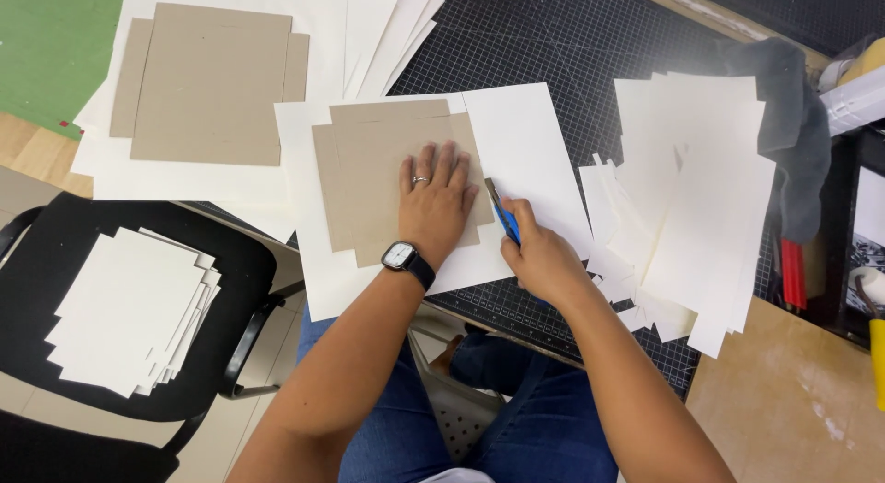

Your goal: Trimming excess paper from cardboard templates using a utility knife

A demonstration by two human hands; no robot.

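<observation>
Pressing flat with spread fingers (433, 165), the left hand (435, 206) pins one brown cardboard template (369, 183) onto a white sheet (521, 142) mid-counter. The right hand (539, 257) is curled tight around a blue utility knife (502, 216), blade at the template's right edge. One more cardboard piece (207, 82) sits top-left on white sheets. A pile of cut white sheets (691, 188) crowds the right side, with only a narrow strip of black cutting mat (572, 41) in between. Another stack (129, 308) rests on a black chair (55, 234) left.
</observation>
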